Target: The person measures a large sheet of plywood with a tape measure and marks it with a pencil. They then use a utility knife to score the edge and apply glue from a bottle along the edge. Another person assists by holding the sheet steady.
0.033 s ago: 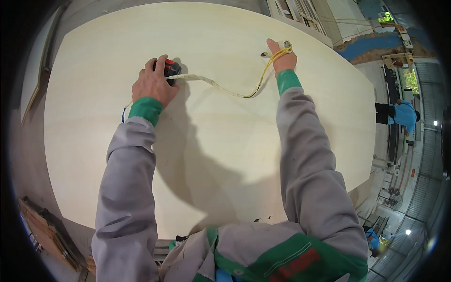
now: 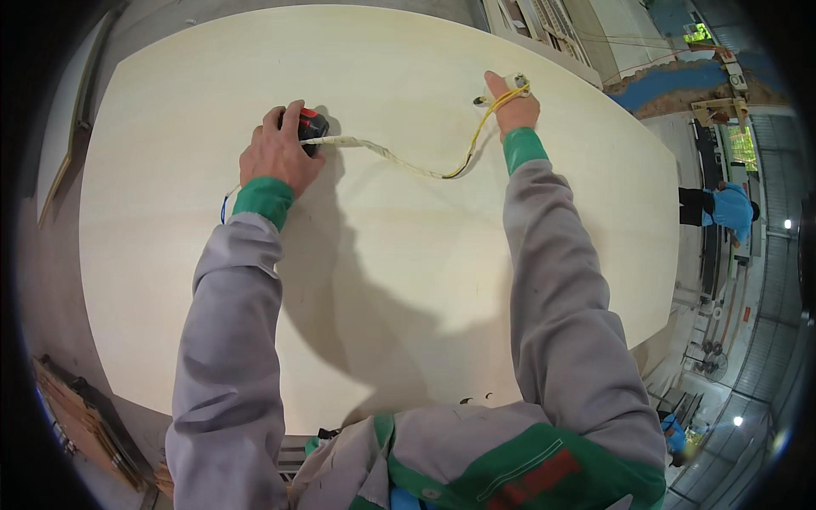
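head view: left hand [image 2: 277, 155] half hides tape measure [image 2: 311, 126]; right hand [image 2: 513, 104] pins tape

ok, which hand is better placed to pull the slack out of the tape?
Probably right. The right hand pinches the free tape end and can draw away; the left hand pins the tape measure case on the board.

A large pale plywood panel [image 2: 408, 280] serves as the work surface. On it lie a red-and-black tape measure case [image 2: 311, 126] and its slack, twisted yellow blade [image 2: 399, 160].
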